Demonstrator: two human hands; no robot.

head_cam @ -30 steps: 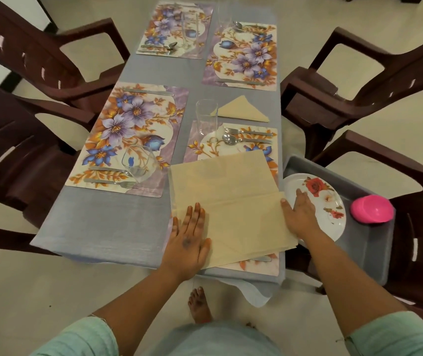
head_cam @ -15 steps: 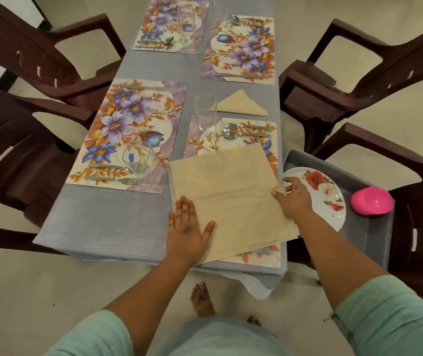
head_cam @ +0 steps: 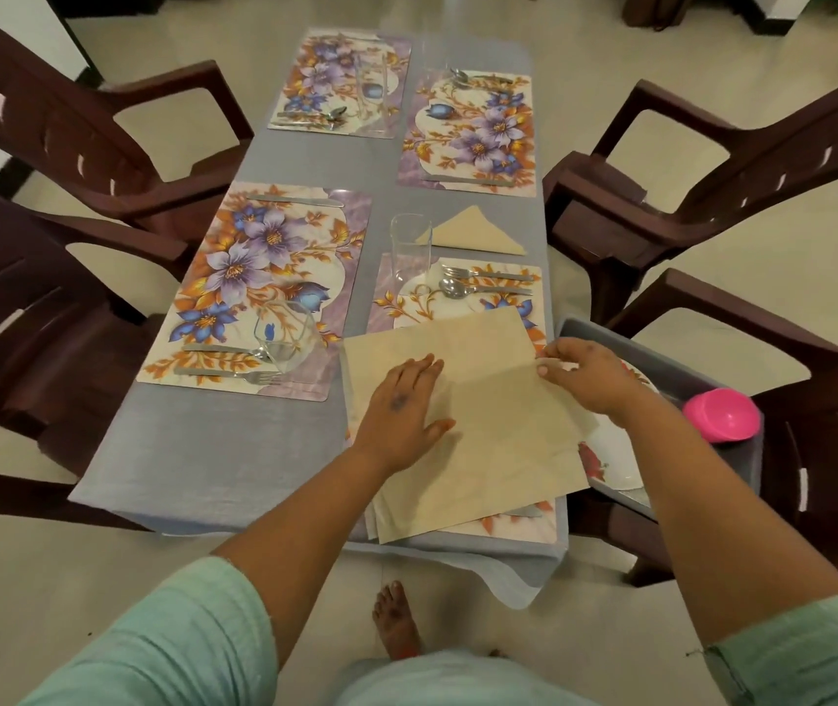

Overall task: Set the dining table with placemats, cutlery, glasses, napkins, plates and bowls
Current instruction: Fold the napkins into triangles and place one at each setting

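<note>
A large beige napkin (head_cam: 488, 435) lies unfolded over the near right floral placemat (head_cam: 519, 527). My left hand (head_cam: 401, 405) presses flat on its left part, fingers straight. My right hand (head_cam: 590, 374) pinches the napkin's far right corner. A folded triangular napkin (head_cam: 478, 234) lies beyond a tall glass (head_cam: 409, 252). A fork and spoon (head_cam: 483, 282) rest on the same placemat. Three more floral placemats, the nearest on the left (head_cam: 264, 282), carry cutlery and glasses.
A grey tray (head_cam: 712, 359) on the right chair holds a floral plate (head_cam: 610, 461) and a pink bowl (head_cam: 722, 415). A tilted glass (head_cam: 284, 338) sits on the near left placemat. Dark brown chairs (head_cam: 50, 277) flank the grey-clothed table (head_cam: 213, 450).
My left hand slid up and right onto the middle of the napkin. My right hand moved up to the napkin's far right corner and took hold of it.
</note>
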